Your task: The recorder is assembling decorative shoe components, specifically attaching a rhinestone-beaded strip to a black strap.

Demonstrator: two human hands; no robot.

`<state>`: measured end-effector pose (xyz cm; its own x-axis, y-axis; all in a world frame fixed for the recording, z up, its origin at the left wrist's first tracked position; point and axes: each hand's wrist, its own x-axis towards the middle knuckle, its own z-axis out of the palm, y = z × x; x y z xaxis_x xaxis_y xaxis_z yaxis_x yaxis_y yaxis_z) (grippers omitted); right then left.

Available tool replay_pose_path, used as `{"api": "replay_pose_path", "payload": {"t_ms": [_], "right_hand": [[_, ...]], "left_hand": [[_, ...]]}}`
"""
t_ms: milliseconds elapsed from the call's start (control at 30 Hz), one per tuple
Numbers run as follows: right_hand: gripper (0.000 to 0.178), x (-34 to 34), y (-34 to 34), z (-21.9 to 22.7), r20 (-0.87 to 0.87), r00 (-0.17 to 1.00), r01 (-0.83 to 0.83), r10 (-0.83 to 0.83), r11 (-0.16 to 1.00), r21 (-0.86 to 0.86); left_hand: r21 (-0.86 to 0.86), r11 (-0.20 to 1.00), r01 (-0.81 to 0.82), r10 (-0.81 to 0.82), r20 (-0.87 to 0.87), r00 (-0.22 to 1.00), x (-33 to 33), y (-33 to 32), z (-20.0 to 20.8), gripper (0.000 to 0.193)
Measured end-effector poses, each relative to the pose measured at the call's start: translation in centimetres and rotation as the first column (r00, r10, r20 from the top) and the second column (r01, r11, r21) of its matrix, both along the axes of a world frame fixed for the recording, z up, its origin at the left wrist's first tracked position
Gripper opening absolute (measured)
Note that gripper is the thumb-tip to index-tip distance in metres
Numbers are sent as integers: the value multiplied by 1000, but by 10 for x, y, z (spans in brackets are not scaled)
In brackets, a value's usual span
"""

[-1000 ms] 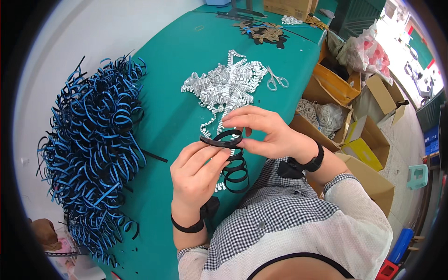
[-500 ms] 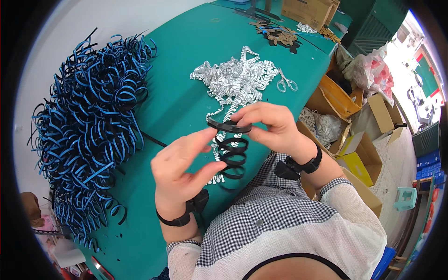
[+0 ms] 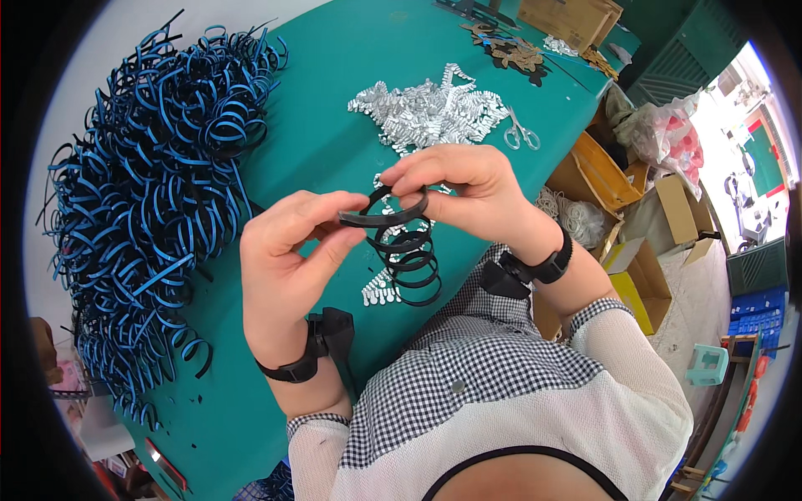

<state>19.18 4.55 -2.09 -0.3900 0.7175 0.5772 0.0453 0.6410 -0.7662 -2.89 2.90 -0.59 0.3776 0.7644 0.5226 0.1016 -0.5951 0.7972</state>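
Between my two hands a black coiled strip (image 3: 409,263) hangs in springy loops over the table. My left hand (image 3: 292,250) pinches the upper loop on its left side, between thumb and fingers. On the loop's right side, my right hand (image 3: 472,188) grips the strip with thumb and bent fingertips. Behind and below the coil lies a trail of small white-silver scalloped strips, running from a tangled pile of white strips (image 3: 430,113) farther back. Scissors with clear handles (image 3: 522,136) rest right of that pile.
A big heap of curled blue-and-black strips (image 3: 167,192) covers the left of the green table (image 3: 322,71). Brown and black cut pieces (image 3: 514,54) and a cardboard box (image 3: 568,23) sit at the far right. Open cartons (image 3: 639,280) stand on the floor to the right.
Both hands have shifted left with the coil. Its top loop is tilted and spread wider, and the hands sit farther apart. The view has also moved slightly.
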Motion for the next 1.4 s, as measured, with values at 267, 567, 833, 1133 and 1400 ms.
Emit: {"api": "replay_pose_path", "payload": {"t_ms": [267,567,833,1133,1400], "right_hand": [[19,-26,13,0,-97,991,-110,95,979,-174],[21,-54,28,-5,-110,982,-173,155,968,-180],[20,-64,33,-9,-42,988,-149,145,982,-116],[25,-66,37,-11,40,979,-195,199,977,-84],[28,-64,28,-26,-237,969,-147,76,944,-296]], "left_hand": [[144,963,-229,240,-65,969,-19,-5,9,34],[-140,990,-34,66,234,970,-42,-4,4,32],[-145,986,77,-47,203,978,-49,3,0,29],[-298,952,75,-6,228,974,-54,-2,4,26],[-312,940,-139,217,233,948,-59,0,0,21]]}}
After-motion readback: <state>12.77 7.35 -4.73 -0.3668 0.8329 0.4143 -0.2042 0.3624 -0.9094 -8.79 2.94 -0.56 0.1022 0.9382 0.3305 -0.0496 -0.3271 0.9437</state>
